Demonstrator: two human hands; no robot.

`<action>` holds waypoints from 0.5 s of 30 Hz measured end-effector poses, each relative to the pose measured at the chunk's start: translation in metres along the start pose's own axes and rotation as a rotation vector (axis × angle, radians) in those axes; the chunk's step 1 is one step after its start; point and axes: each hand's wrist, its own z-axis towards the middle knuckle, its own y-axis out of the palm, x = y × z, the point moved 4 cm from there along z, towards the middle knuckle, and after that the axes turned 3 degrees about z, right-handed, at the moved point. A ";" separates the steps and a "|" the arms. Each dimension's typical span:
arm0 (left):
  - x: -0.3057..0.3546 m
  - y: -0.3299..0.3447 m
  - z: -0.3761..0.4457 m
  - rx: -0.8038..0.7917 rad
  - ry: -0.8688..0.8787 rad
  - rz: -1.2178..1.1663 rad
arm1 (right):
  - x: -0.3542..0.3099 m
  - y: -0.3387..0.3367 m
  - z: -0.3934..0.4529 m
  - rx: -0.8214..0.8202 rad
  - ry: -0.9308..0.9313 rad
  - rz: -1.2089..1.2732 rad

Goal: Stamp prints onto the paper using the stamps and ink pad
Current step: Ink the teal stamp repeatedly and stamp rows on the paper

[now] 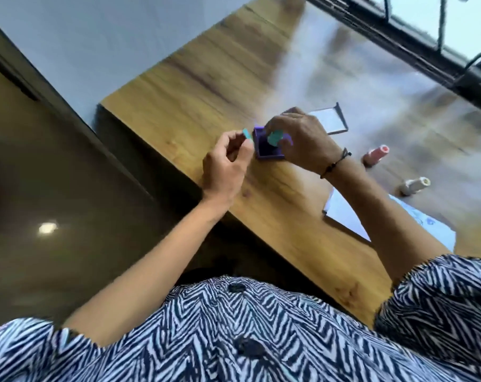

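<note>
teal stamp: rounded, gripped by right hand fingers, on purple ink pad
left hand: fingers pinching teal cap, 9 o'clock of pad

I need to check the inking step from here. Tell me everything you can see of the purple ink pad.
The purple ink pad is a small square case, plastic by its look, lying flat on the wooden table near its left edge. It is open, with a dark inked face showing. The right hand holds a teal stamp down on it and hides its right part. The left hand is beside it, apart, pinching a small teal piece. The picture is blurred.
</note>
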 end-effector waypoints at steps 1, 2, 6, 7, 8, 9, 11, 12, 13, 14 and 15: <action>-0.001 0.000 0.000 -0.008 0.008 0.011 | 0.002 -0.005 0.000 0.040 0.036 0.011; -0.001 -0.001 0.001 -0.017 0.013 0.013 | 0.005 -0.010 0.000 0.090 0.085 0.026; 0.000 0.000 0.001 -0.013 0.010 -0.017 | 0.005 -0.011 0.012 0.072 0.239 -0.130; 0.000 0.001 0.002 -0.014 0.010 -0.011 | 0.000 -0.004 0.014 0.026 0.241 -0.196; 0.000 0.002 0.002 -0.020 0.011 -0.003 | -0.004 0.003 0.014 -0.003 0.228 -0.253; 0.001 0.003 0.003 -0.027 0.016 0.000 | -0.008 0.008 0.014 -0.018 0.219 -0.295; 0.003 0.005 0.008 -0.038 0.023 -0.015 | -0.009 0.010 0.013 -0.016 0.227 -0.335; 0.005 0.006 0.011 -0.038 0.020 -0.022 | -0.009 0.010 0.012 -0.015 0.237 -0.351; 0.006 0.008 0.013 -0.035 0.013 -0.023 | -0.009 0.009 0.011 -0.025 0.244 -0.367; 0.007 0.009 0.015 -0.032 0.006 -0.020 | -0.010 0.009 0.009 -0.041 0.247 -0.381; 0.007 0.011 0.016 -0.032 0.000 -0.015 | -0.010 0.010 0.007 -0.063 0.250 -0.393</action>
